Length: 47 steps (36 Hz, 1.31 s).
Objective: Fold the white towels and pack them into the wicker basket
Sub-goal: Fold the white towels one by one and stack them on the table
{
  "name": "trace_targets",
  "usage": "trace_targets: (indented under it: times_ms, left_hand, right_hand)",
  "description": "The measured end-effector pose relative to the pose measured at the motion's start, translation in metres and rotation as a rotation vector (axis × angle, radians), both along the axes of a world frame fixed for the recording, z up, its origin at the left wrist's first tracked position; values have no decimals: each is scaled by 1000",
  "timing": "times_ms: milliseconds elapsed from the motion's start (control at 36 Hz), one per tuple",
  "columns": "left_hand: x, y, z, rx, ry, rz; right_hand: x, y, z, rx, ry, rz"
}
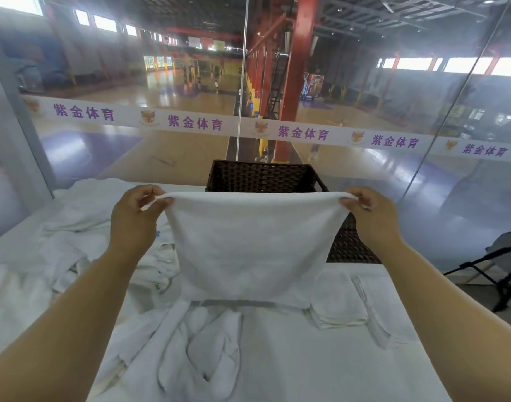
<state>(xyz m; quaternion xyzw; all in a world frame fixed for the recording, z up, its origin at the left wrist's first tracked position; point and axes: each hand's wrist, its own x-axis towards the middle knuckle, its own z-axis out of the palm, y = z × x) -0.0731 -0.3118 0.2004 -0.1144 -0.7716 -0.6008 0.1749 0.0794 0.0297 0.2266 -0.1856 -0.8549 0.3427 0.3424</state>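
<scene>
A white towel [248, 245] hangs stretched in the air in front of me, its lower edge near the table. My left hand [132, 219] pinches its upper left corner. My right hand [370, 216] pinches the upper right corner. Behind the towel stands the dark wicker basket [263, 177], its lower part hidden by the cloth. A folded white towel [338, 300] lies on the table to the right of the hanging one.
A heap of crumpled white towels [83, 227] covers the left side of the white-covered table [321, 372]. More loose towels [199, 343] lie in front of me. A glass wall [161, 126] rises just behind the table. A dark stand [503, 274] is at the right.
</scene>
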Motion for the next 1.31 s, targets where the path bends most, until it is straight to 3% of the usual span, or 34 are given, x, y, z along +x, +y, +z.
trace_targets:
  times_ms: [167, 444, 639, 833, 1028, 1306]
  left_hand:
    - [20, -10, 0, 243, -92, -168]
    - [0, -27, -1, 171, -81, -107]
    - [-48, -29, -62, -111, -298, -138]
    - [-78, -26, -133, -96, -589, -155]
    - [-61, -13, -167, -366, -694, -343]
    - [35, -20, -202, -585, -683, -399]
  right_hand:
    - [10, -13, -5, -126, 77, 120]
    - [-10, -20, -17, -381, 169, 107]
    - [-52, -19, -86, -225, -226, 21]
    - [-79, -32, -157, -230, -507, -31]
    - [-62, -51, -193, -377, -666, 81]
    - [7, -79, -242, -345, -887, 194]
